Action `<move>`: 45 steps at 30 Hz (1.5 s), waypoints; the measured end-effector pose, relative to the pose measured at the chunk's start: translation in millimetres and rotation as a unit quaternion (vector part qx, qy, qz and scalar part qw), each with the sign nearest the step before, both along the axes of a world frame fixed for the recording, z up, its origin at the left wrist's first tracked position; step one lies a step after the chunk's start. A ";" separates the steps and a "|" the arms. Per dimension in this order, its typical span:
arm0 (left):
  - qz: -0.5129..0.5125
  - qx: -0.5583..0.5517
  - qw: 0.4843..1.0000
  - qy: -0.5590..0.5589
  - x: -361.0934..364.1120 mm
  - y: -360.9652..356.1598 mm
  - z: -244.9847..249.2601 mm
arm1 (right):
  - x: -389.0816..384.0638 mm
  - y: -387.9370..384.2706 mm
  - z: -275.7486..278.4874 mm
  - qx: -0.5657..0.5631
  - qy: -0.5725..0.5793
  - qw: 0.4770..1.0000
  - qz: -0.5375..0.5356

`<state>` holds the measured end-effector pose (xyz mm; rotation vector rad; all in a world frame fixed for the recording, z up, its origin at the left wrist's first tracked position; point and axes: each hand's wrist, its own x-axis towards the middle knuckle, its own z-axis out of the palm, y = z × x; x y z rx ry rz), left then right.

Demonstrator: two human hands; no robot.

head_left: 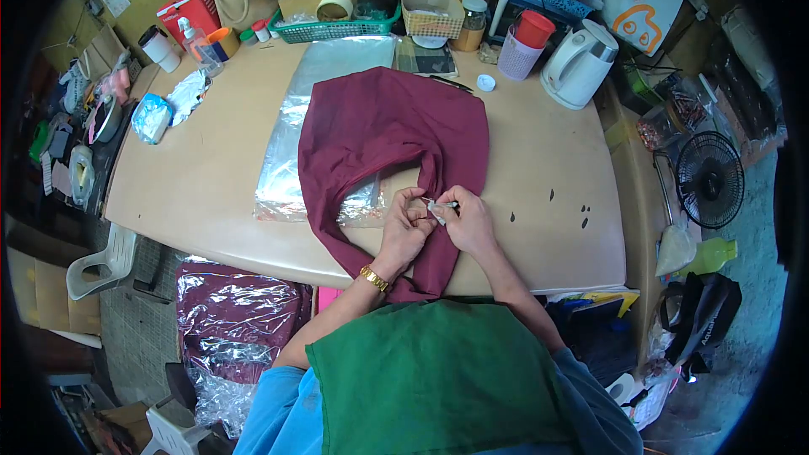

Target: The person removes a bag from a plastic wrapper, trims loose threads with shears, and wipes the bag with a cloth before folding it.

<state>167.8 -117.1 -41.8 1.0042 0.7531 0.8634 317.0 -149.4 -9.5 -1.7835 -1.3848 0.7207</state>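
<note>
A maroon garment (371,122) lies spread on the beige table (211,168), its lower end hanging at the front edge near the green apron. My left hand (404,227), with a gold watch at the wrist, has its fingers closed at the garment's narrow part. Pressed close to it on the right, my right hand (468,223) pinches a small whitish tool (442,209) with a dark end, its tip at the cloth between both hands. Whether my left fingers grip cloth or thread is too small to tell.
Clear plastic sheets (282,160) lie partly under the garment. A white kettle (579,65), a red cup (533,29) and a green basket (337,31) stand along the back. Wrapped maroon packs (240,312) sit below the front edge; a black fan (709,179) is at right.
</note>
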 end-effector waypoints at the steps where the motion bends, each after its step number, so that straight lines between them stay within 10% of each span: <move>1: 0.000 0.001 1.000 -0.001 -0.2 -0.3 -4.2 | -0.2 1.8 -2.6 0.001 -0.001 1.000 0.000; 4: -0.022 0.058 0.998 -0.003 0.3 -4.1 -7.5 | 4.6 9.4 -18.8 0.039 -0.075 0.994 -0.074; 8: 0.017 -0.024 0.999 -0.032 2.3 -7.7 15.5 | 22.0 15.5 -29.9 0.037 0.168 0.985 -0.026; 16: -0.024 0.051 0.998 0.023 -1.3 -1.9 -9.9 | -1.6 10.9 -15.8 0.025 -0.046 0.997 -0.056; 22: -0.022 -0.004 1.000 -0.014 -2.4 -2.4 1.5 | 20.9 9.5 -17.0 0.015 0.237 0.971 -0.019; 24: -0.010 0.024 1.000 -0.007 -0.7 -4.6 1.2 | 8.8 -4.8 -6.2 0.223 0.005 0.972 0.079; 28: -0.034 0.097 0.995 0.022 -2.5 -3.2 -12.9 | -17.7 1.8 -5.5 0.149 -0.157 0.974 0.067; 45: -0.021 0.066 0.997 0.020 -3.6 -4.0 -7.6 | -24.1 21.4 -2.0 0.079 -0.174 0.981 0.041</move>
